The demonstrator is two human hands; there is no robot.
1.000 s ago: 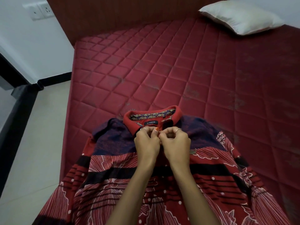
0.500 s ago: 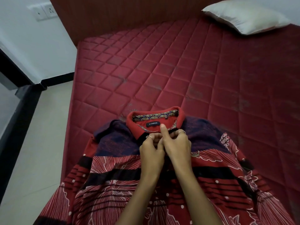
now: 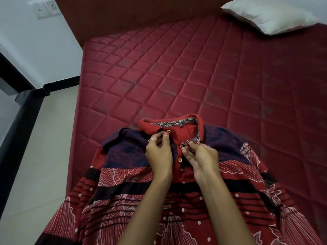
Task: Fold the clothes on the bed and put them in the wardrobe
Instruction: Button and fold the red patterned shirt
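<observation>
Shirt (image 3: 177, 174), red w/ navy yoke & white line print, is laid front-up at the near edge of the bed (image 3: 177, 76), collar away from the viewer. Collar edge beside the top button (image 3: 168, 131) is pinched by left hand (image 3: 159, 154), thumb & forefinger curled on the cloth. Opposite placket edge, w/ patterned lining showing, is pinched by right hand (image 3: 200, 157) near the second button. A moment ago both hands were bunched together at the neck; now they've been drawn apart & the placket is seen open, so the neck is prob. being straightened or unbuttoned before folding. Folding itself not begun; wardrobe not in view. Pillow (image 3: 269, 14) lies far right.
</observation>
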